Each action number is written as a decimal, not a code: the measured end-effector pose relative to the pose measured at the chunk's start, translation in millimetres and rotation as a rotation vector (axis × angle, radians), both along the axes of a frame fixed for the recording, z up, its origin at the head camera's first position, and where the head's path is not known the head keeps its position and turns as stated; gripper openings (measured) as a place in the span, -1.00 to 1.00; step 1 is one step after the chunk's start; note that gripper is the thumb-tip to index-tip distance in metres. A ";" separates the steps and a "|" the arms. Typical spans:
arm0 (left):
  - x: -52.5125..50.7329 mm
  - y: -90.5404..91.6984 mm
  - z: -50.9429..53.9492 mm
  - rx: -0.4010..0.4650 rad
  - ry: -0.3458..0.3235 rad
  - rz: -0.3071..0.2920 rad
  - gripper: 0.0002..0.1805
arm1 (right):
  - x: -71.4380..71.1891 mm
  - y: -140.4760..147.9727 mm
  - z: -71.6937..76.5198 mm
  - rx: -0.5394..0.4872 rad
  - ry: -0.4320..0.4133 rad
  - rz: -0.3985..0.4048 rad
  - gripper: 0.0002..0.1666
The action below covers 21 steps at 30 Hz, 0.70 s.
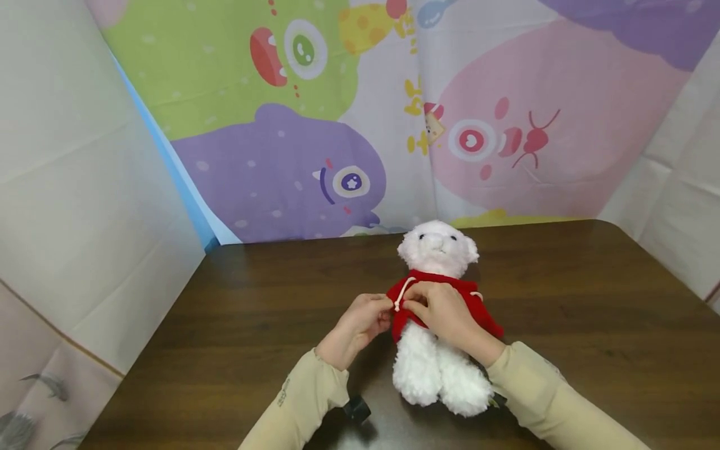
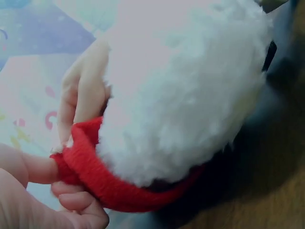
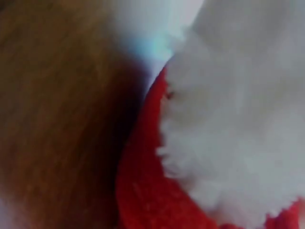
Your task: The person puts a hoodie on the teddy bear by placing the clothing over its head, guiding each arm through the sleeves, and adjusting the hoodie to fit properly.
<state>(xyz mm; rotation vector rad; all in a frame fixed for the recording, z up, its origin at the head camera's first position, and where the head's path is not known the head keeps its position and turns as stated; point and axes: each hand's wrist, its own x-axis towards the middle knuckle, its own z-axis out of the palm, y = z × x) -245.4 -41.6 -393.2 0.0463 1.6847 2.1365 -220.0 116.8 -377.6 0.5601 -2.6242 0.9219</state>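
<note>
A white plush bear (image 1: 435,250) lies on its back on the table, head toward the wall, wearing a red hoodie (image 1: 479,306) with cream drawstrings (image 1: 404,291). My left hand (image 1: 360,325) pinches the hoodie at the bear's side, on the picture's left; in the left wrist view its thumb and fingers close on the red cloth (image 2: 102,179). Across the bear's chest reaches my right hand (image 1: 447,312), its fingertips at the same part of the hoodie, beside a drawstring end. Their exact hold is partly hidden. White fur and red cloth (image 3: 147,195) fill much of the right wrist view.
The dark brown wooden table (image 1: 270,281) extends around the bear. A small black object (image 1: 357,409) is by the left sleeve. Behind the table hangs a cartoon-printed cloth (image 1: 281,175); pale panels (image 1: 73,156) stand at the sides.
</note>
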 end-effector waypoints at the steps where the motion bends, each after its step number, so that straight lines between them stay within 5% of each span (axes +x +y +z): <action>1: -0.5 0.8 -0.4 0.013 0.003 0.014 -0.70 | 0.4 1.0 0.7 0.011 -0.007 0.005 -0.93; 8: -11.7 -1.6 -2.3 -0.019 -0.051 0.136 -0.71 | 2.3 11.4 8.1 0.069 -0.053 0.105 -0.94; 21: -32.7 -20.1 -6.6 0.103 -0.100 0.204 -0.76 | 0.4 32.3 26.0 0.059 -0.207 0.245 -0.95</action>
